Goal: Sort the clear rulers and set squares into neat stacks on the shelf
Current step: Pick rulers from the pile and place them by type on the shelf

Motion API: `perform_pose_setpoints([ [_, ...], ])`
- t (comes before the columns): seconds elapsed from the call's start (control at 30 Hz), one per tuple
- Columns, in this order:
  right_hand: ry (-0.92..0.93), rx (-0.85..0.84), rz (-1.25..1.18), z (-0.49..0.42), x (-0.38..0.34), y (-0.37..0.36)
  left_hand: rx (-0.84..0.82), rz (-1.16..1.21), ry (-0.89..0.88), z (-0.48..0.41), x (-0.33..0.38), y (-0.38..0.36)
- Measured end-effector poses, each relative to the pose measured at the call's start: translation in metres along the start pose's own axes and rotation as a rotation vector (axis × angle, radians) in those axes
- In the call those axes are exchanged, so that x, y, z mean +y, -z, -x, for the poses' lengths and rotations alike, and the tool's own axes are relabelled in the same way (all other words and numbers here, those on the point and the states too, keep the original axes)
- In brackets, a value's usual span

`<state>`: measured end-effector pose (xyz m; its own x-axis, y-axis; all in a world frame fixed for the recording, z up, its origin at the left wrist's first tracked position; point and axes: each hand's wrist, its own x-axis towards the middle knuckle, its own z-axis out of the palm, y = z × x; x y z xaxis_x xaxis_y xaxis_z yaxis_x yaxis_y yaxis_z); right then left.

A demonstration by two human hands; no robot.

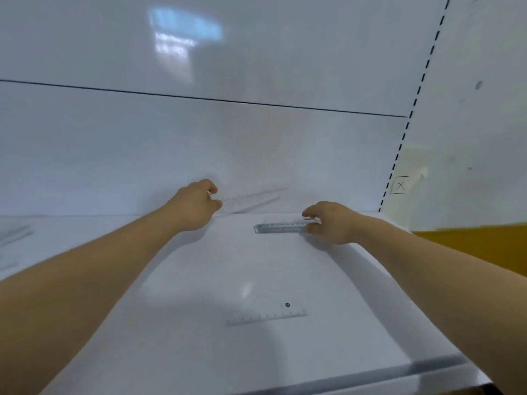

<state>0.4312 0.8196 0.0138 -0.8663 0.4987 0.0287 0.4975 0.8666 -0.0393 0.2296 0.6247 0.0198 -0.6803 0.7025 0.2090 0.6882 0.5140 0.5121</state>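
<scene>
A stack of short clear rulers lies flat on the white shelf, right of centre. My right hand pinches its right end between fingers and thumb. My left hand grips the left end of a long clear ruler that lifts off the shelf near the back wall; its reflection shows in the wall. A clear set square with a dark dot lies flat nearer to me.
More clear rulers lie at the far left of the shelf. A glossy white back panel rises behind. At the right stand a slotted upright and a yellow surface.
</scene>
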Motion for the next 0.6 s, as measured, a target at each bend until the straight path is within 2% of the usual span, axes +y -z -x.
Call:
perform_pose_setpoints([
  [0.1,0.089,-0.034,0.007,-0.024,0.004,-0.002,0.053,0.006,0.056,0.004,-0.003,0.001],
  [0.33,0.222,-0.096,0.006,-0.046,0.016,-0.009,0.051,0.010,0.114,0.012,0.002,0.001],
  [0.47,0.202,-0.118,-0.005,-0.045,0.031,-0.005,0.005,0.012,0.093,0.011,0.012,-0.008],
  [0.6,0.099,-0.136,-0.015,-0.038,0.054,0.003,-0.072,0.001,0.028,0.005,0.031,-0.026],
])
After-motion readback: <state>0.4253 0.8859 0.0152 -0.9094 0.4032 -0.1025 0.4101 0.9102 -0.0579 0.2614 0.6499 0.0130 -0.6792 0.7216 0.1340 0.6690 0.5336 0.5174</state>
